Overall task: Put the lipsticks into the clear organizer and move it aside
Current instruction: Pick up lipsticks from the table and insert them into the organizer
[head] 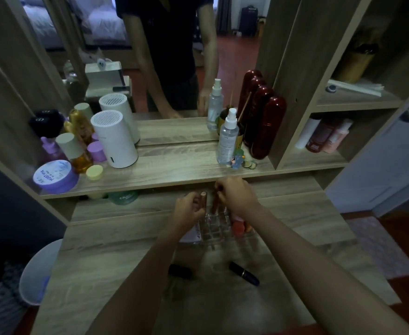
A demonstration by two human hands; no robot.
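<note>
Standing against a mirror [174, 56], the wooden dressing table [116, 257] fills the view, with one raised shelf [174, 165] across its back and two open cubbies [339, 131] on the right. The room is dim; the mirror gives back a bed and a red floor.

One clear organizer [216, 229] sits on the table top just below the shelf edge, its grid of compartments mostly hidden by the two hands. The left hand [189, 210] is closed around one gold-capped lipstick [203, 200], held upright at the organizer's far left corner. The right hand [237, 195] pinches the top of one reddish lipstick [215, 205], which stands upright in a back compartment. At least two more pink-red tubes [238, 226] sit in the organizer's right side; their exact count is unclear.

Two dark lipsticks lie loose on the table nearer the person: one [244, 273] between the forearms, one [180, 272] partly under the left forearm.

On the shelf, left side: one white cylindrical device [116, 141], one lilac jar [56, 176], two amber bottles [80, 151] and one small yellow cap [94, 172]. Right side: one clear spray bottle [227, 139] and one dark red capsule-shaped case [268, 126]. One green jar [123, 197] sits under the shelf. A white bin [39, 272] stands beside the table on the left.
</note>
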